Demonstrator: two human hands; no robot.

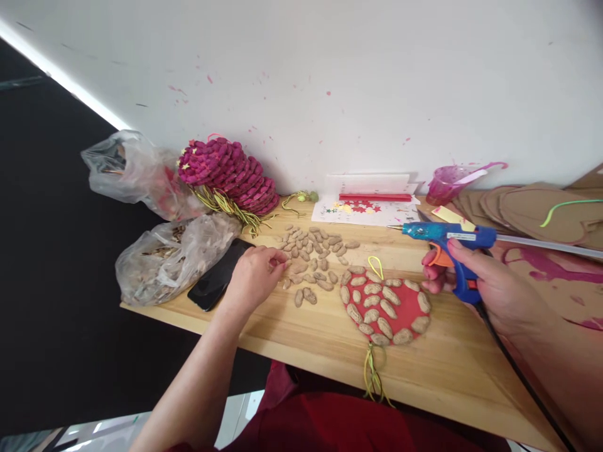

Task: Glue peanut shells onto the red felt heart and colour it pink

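Note:
My right hand [494, 282] grips a blue hot glue gun [426, 232], a finger at its orange trigger and the nozzle pointing left. Below the gun lies a red heart-shaped piece [404, 302] partly covered with peanuts [372, 289]. It has a yellow loop [375, 267] at the top and a yellow-green tassel [372, 373] at the bottom. At the left edge of a pile of loose peanuts [313, 242] is my left hand [257, 273], its fingers curled and closed. Whatever may be between those fingertips is hidden.
A black phone [211, 282] lies left of the peanuts, beside plastic bags [164, 263]. Behind stand stacked magenta peanut pieces [230, 172]. White paper [320, 213] with small stars, a pink cup [443, 182] and cardboard shapes [527, 207] line the wall. The gun's black cord [513, 370] crosses the front right.

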